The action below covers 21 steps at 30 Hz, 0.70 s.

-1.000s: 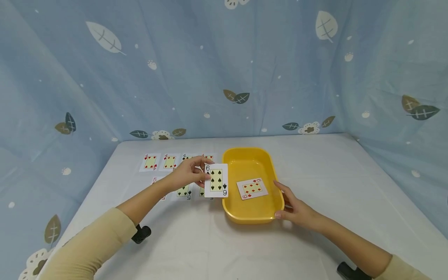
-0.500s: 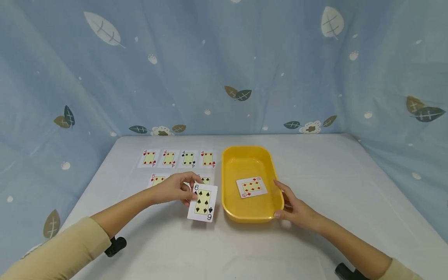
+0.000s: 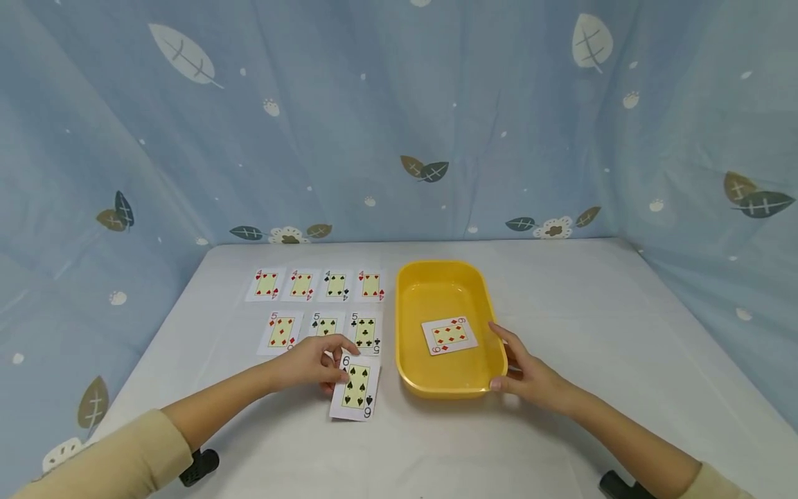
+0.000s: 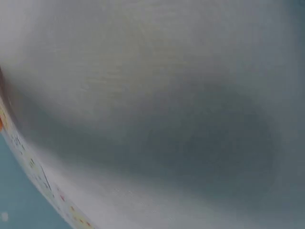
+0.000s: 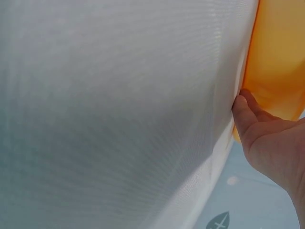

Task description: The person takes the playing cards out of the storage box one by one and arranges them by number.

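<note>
Near the front of the card rows, my left hand (image 3: 314, 362) pinches the left edge of a six of spades playing card (image 3: 359, 391) between thumb and fingers. Its face is up, and it lies just in front of the five of clubs (image 3: 364, 331). My right hand (image 3: 530, 378) rests against the outer right side of a yellow plastic tray (image 3: 408, 378), its thumb and fingers spread along the wall. Inside the tray lies a six of diamonds (image 3: 449, 335). The right wrist view shows those fingertips (image 5: 242, 107) touching the orange-looking tray wall (image 5: 276, 62).
A row of fours (image 3: 301, 285) lies at the back left of the white table (image 3: 592, 298). In front of it are a five of diamonds (image 3: 282, 333) and a five of spades (image 3: 325, 324). A blue patterned curtain (image 3: 349, 125) surrounds the table's back and sides.
My left hand has carried the six of spades from beside the tray's left rim forward and down to the table, uncovering the fives. My right hand and the tray stay in place.
</note>
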### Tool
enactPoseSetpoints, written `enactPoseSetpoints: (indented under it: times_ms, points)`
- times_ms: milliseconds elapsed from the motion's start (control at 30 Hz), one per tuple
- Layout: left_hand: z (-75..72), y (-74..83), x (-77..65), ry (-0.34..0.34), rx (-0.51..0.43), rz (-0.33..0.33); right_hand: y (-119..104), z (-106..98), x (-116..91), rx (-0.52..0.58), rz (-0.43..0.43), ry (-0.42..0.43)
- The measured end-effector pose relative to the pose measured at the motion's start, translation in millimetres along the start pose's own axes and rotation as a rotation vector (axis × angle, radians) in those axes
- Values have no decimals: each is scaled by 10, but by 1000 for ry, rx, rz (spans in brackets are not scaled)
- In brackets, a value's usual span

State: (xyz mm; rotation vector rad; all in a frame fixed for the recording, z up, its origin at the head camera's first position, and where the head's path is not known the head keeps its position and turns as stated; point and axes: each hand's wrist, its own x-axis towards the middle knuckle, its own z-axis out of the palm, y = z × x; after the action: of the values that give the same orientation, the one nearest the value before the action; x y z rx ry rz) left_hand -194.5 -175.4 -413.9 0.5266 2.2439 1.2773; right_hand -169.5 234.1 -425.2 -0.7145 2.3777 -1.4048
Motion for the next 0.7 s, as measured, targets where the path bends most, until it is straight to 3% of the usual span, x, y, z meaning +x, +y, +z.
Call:
enactPoseSetpoints:
  times_ms: [333, 700]
  points:
    - [63, -67, 3, 21, 95, -33, 13, 28, 11, -1, -37, -8]
    - [126, 42, 55, 33, 179, -67, 10, 19, 4, -13, -37, 8]
